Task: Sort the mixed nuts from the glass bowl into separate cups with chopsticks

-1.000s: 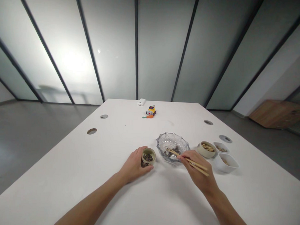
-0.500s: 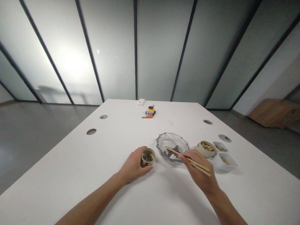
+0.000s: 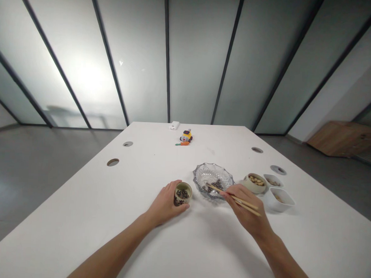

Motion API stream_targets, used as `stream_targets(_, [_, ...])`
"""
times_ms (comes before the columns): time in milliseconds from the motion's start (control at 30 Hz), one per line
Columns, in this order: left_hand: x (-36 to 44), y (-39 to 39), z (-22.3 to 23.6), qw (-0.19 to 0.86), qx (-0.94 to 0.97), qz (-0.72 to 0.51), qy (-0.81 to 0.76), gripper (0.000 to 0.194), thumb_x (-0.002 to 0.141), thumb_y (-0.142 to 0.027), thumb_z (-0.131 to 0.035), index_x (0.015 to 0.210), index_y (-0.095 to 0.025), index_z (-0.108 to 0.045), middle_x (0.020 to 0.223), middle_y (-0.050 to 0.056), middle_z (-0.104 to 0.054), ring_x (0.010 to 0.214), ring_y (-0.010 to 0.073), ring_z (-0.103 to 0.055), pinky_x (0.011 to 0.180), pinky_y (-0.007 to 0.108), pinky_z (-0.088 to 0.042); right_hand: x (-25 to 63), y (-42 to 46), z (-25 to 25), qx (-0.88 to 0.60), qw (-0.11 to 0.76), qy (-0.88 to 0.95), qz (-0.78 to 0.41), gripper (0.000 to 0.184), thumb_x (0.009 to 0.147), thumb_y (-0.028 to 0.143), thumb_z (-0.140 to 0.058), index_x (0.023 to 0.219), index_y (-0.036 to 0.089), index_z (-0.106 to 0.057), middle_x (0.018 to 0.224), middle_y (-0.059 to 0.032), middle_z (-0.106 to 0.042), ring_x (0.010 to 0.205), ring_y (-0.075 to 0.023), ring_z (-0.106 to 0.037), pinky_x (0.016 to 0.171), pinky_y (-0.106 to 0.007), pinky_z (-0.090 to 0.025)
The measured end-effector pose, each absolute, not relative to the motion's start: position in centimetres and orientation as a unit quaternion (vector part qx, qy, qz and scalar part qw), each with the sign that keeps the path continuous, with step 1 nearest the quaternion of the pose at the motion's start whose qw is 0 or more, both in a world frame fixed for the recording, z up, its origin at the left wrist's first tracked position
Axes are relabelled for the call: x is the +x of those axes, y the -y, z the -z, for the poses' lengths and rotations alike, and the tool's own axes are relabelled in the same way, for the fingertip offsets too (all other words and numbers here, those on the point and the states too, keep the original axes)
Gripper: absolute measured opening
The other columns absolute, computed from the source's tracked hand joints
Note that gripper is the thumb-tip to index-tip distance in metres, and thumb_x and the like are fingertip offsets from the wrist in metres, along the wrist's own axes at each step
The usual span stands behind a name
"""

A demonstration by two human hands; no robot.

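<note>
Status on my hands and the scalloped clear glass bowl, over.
Left hand around dark-lettered round cream cup. Right hand holding slim tan wooden chopsticks, tips inside bowl. Nothing visibly blocking them.

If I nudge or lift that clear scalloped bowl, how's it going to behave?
The clear bowl looks like glass, so it is probably stiff and could chip if knocked. Its wide, low shape suggests sliding rather than tipping. The loose dark pieces inside would likely shift if it tilts.
</note>
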State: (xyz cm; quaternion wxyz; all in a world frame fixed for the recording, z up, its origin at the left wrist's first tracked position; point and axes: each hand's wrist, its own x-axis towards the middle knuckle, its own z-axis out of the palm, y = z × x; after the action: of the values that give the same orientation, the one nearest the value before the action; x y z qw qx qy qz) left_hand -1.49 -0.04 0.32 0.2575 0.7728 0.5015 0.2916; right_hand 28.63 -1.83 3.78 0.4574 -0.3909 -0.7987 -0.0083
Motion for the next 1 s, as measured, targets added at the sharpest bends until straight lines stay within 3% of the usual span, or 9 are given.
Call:
stream_targets(367, [-1.5, 0.1, -0.4, 0.255, 0.771, -0.301, -0.500, 0.068, 0.083, -0.032, -0.082, 0.146, -0.025, -0.056, 0.143, 0.014, -0.067, 0.131, 0.0364, -0.064, 0.114, 0.055, -0.050, 28.7, 1.8, -3.9, -0.400, 0.476, 0.783, 0.028, 0.021, 0.108, 0.030, -0.064, 0.089, 0.024, -0.072, 0.083, -0.0032, -0.075, 0.077, -0.0193, -0.072, 0.073, -0.031, -0.059])
stream_targets(500, [-1.4, 0.1, -0.3, 0.249, 0.768, -0.302, -0.507, 0.070, 0.082, -0.032, -0.083, 0.146, -0.025, -0.057, 0.143, 0.014, -0.068, 0.130, 0.0366, -0.065, 0.114, 0.054, -0.051, 28.7, 2.1, -4.5, -0.410, 0.526, 0.743, 0.051, 0.020, 0.106, 0.033, -0.067, 0.089, 0.025, -0.074, 0.083, -0.0031, -0.077, 0.075, -0.0193, -0.073, 0.072, -0.032, -0.060])
stream_targets(600, [-1.4, 0.1, -0.3, 0.248, 0.769, -0.299, -0.508, 0.070, 0.082, -0.032, -0.083, 0.147, -0.025, -0.056, 0.142, 0.014, -0.068, 0.130, 0.0366, -0.065, 0.114, 0.054, -0.051, 28.1, 2.7, -4.6, -0.414, 0.575, 0.706, 0.022, 0.019, 0.106, 0.033, -0.068, 0.090, 0.026, -0.075, 0.084, -0.0027, -0.078, 0.077, -0.0195, -0.074, 0.072, -0.032, -0.060])
stream_targets(767, [-1.4, 0.2, -0.3, 0.247, 0.770, -0.303, -0.504, 0.070, 0.083, -0.028, -0.081, 0.148, -0.024, -0.054, 0.146, 0.014, -0.065, 0.133, 0.0358, -0.063, 0.117, 0.054, -0.048, 26.9, 3.4, -4.8, -0.393, 0.569, 0.720, -0.062, 0.024, 0.105, 0.038, -0.068, 0.086, 0.026, -0.076, 0.081, -0.0019, -0.078, 0.072, -0.0183, -0.074, 0.065, -0.029, -0.059])
stream_targets(1000, [-1.4, 0.1, -0.5, 0.251, 0.770, -0.294, -0.508, 0.070, 0.083, -0.031, -0.082, 0.147, -0.024, -0.055, 0.143, 0.015, -0.067, 0.131, 0.0367, -0.064, 0.115, 0.055, -0.049, 28.2, 2.5, -4.8, -0.451, 0.609, 0.652, -0.008, 0.027, 0.105, 0.041, -0.067, 0.085, 0.024, -0.076, 0.081, -0.0041, -0.078, 0.076, -0.0213, -0.073, 0.069, -0.034, -0.059])
